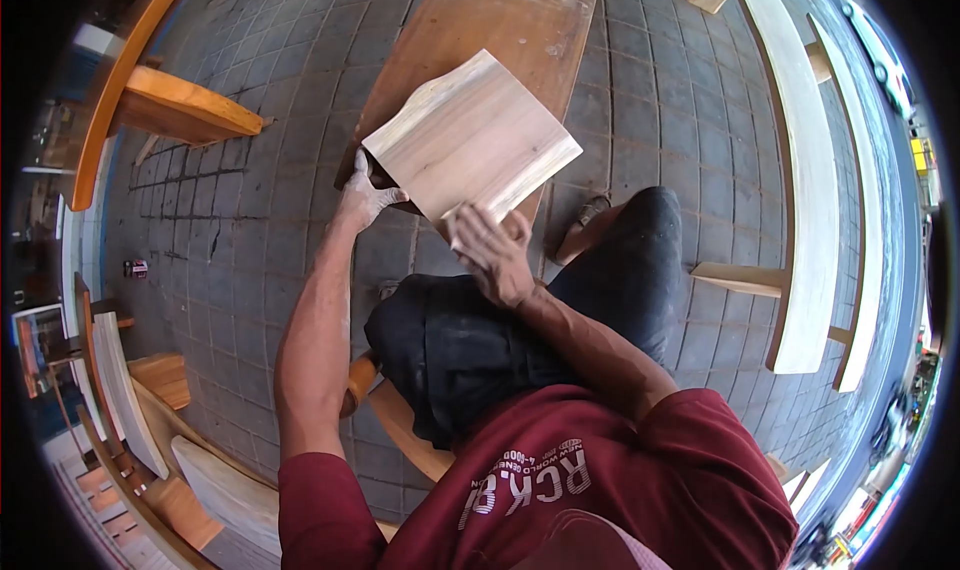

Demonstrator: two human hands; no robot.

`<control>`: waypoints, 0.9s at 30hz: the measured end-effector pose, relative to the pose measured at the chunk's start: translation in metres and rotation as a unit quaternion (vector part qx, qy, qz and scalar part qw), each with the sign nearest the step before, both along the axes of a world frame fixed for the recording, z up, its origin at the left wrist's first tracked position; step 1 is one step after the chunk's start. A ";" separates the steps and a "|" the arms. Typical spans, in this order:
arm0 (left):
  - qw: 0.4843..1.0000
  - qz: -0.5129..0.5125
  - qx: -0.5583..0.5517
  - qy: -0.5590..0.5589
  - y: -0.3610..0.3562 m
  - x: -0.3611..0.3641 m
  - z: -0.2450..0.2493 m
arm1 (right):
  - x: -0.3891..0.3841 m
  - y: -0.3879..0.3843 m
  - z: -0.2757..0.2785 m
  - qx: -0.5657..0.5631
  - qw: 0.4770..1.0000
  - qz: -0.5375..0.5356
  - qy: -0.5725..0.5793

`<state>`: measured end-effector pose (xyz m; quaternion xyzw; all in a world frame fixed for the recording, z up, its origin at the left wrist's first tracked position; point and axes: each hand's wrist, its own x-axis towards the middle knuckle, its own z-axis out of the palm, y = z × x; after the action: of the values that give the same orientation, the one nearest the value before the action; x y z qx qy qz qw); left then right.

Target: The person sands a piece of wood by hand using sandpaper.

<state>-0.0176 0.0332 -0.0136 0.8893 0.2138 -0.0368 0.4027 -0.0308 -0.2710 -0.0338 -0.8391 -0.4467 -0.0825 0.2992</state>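
A pale wooden board [470, 135] with wavy, rough side edges lies tilted over a brown wooden bench [520, 20]. My left hand [372, 194], dusted white, grips the board's left corner, thumb spread toward the near side and fingers partly hidden beneath. At the board's near corner, my right hand [495, 255] presses along the edge with its fingers bent together and slightly blurred. Something pale shows at those fingertips; whether it is the board's edge or a separate piece under them, I cannot make out.
My knees [625, 270] flank the bench's near end. Long pale planks [810, 170] stand at the right on the tiled floor [240, 260]. An orange varnished wooden piece [190, 105] juts in from the left. More wooden furniture [165, 380] stands lower left.
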 end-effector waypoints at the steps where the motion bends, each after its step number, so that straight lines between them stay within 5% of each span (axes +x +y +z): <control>1: 1.000 0.008 0.005 0.002 0.001 -0.001 -0.006 | 0.002 -0.002 0.003 -0.001 0.999 0.041 0.004; 3: 1.000 0.011 0.003 -0.023 0.004 -0.003 -0.019 | 0.023 -0.014 0.003 -0.005 0.992 0.127 0.009; 5: 1.000 0.012 -0.004 -0.026 0.006 -0.001 -0.022 | 0.060 -0.032 -0.011 0.113 0.974 0.066 0.187; 7: 1.000 0.013 -0.016 -0.005 0.007 0.001 -0.016 | 0.093 -0.045 -0.014 0.051 0.992 -0.115 0.005; 12: 1.000 0.014 -0.016 0.013 0.007 0.006 -0.018 | 0.083 -0.021 0.004 0.040 0.972 -0.231 -0.018; 17: 0.988 0.014 0.068 -0.137 0.000 0.001 -0.016 | 0.008 0.014 0.022 -0.016 0.999 0.007 0.047; 20: 0.968 -0.090 0.148 -0.180 -0.011 0.002 0.028 | 0.034 -0.006 0.021 -0.055 0.994 0.092 0.000; 23: 0.942 -0.214 0.253 -0.059 -0.030 0.003 0.046 | 0.088 -0.032 0.021 -0.024 0.997 -0.068 0.017; 27: 0.903 -0.305 0.290 -0.079 -0.096 0.002 0.035 | 0.139 -0.062 0.029 0.004 0.972 -0.223 0.076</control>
<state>-0.0152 -0.0623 0.0217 0.9885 -0.0994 -0.0241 0.1110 0.1084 -0.3333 -0.0043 -0.9203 -0.2235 -0.0846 0.3096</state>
